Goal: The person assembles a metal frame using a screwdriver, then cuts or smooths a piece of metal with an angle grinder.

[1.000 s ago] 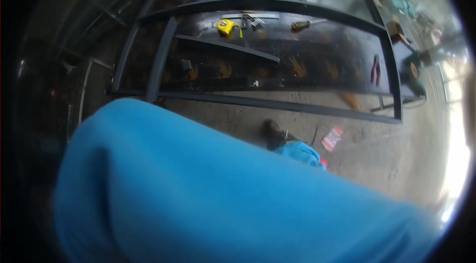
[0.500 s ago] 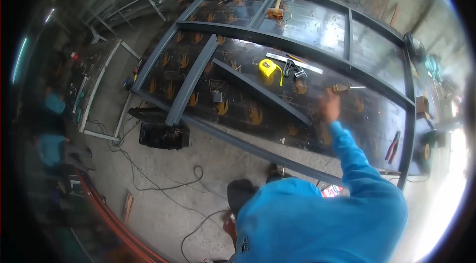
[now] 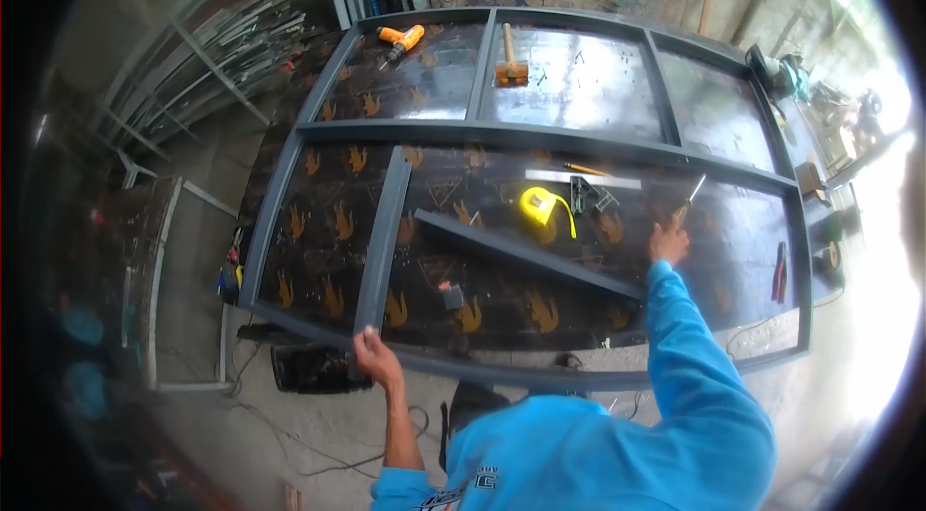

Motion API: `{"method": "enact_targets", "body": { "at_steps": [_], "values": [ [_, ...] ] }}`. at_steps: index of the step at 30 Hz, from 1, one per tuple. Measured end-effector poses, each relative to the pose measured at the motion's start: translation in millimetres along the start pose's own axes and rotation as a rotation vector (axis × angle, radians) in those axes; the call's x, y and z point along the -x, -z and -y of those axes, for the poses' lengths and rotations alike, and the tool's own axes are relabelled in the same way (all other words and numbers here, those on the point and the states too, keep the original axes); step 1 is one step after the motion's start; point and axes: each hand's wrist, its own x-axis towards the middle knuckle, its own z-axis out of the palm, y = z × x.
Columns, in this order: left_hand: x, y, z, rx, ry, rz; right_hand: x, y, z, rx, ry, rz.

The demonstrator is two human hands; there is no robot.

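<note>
Two hands are busy: the left hand (image 3: 379, 362) pinches the end of a metal bar (image 3: 385, 236) at seven o'clock, where a careless tug could skew it, while the right hand (image 3: 668, 243) grips a screwdriver (image 3: 695, 190) at three, its bare tip liable to scratch the frame (image 3: 540, 141).

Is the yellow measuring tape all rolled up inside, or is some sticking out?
Partly out: a curved yellow strip sticks out of the rounded yellow tape measure.

Blue sweatshirt (image 3: 617, 443): small dark print (image 3: 489, 470) on it appears to read "ARC"; larger lettering (image 3: 480, 482) just beside is illegible.
</note>
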Motion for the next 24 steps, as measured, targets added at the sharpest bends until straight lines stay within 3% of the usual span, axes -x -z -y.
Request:
{"method": "enact_targets", "body": {
  "at_steps": [2, 4, 6, 8, 11, 12, 14, 16, 19, 24],
  "values": [
    [-52.0, -49.8, -34.4, 0.026, -0.083, 0.222, 1.0, -1.0, 14.9, 0.006, -0.037, -0.021],
    [-85.6, -91.9, -104.7, 0.196, -0.009, 0.511, 9.1, -7.6, 17.8, 0.040, -0.079, -0.055],
    [-118.4, -163.0, -130.2, 0.133, -0.189, 0.636, 21.1, -13.0, 22.3, 0.064, -0.081, 0.002],
    [-149.2, -245.5, -159.5, 0.133, -0.305, 0.697, 11.6, -31.1, 19.0, 0.103, -0.053, -0.122],
    [-190.4, -384.1, -167.3, -0.121, -0.587, 0.696, 14.9, -26.9, 21.0, 0.089, -0.081, -0.096],
    [-198.7, -416.3, -170.9, -0.117, -0.594, 0.705, 15.5, -21.0, 25.0, 0.083, -0.085, -0.087],
    [-206.2, -466.2, -174.3, -0.536, -0.447, 0.873, 14.4, -12.4, 34.8, 0.074, -0.118, -0.047],
    [-194.7, -487.7, -172.7, -0.599, -0.328, 0.914, 15.8, -15.8, 33.3, 0.101, -0.123, -0.077],
    [-180.2, -492.0, -157.6, -0.614, -0.484, 0.719, 13.6, -17.6, 33.2, 0.122, -0.102, -0.084],
    [-186.0, -491.4, -151.5, -0.525, -0.564, 0.680, 13.9, -22.0, 32.2, 0.143, -0.081, -0.115]
  ]
}}
